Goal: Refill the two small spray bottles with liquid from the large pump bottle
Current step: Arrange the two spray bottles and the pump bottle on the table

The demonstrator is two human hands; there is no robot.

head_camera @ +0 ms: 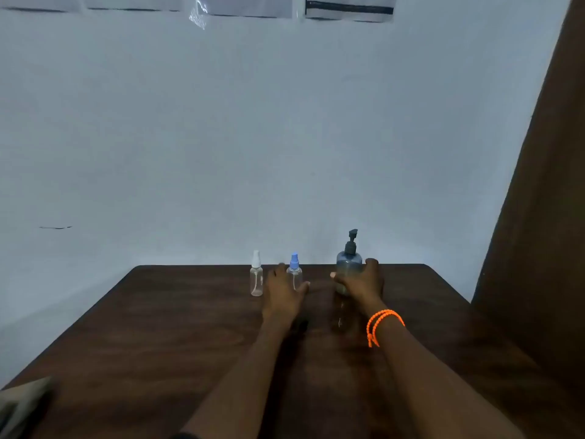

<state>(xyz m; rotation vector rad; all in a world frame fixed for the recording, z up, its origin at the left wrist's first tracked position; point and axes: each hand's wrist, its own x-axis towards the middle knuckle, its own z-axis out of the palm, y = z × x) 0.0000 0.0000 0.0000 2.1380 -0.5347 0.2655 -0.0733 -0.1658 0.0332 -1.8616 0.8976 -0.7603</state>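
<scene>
Three bottles stand in a row near the far edge of the dark wooden table (190,327). The leftmost is a small clear spray bottle with a white cap (256,277), standing alone. Beside it is a small clear spray bottle with a blue cap (294,267); my left hand (283,291) is wrapped around its lower body. The large grey pump bottle (348,267) with a dark pump head stands to the right, upright on the table, with my right hand (361,282) clasped around its middle. An orange bead bracelet sits on my right wrist.
A pale wall rises right behind the table's far edge. A brown curtain (538,217) hangs along the right side. A greyish object (22,403) shows at the table's near left corner.
</scene>
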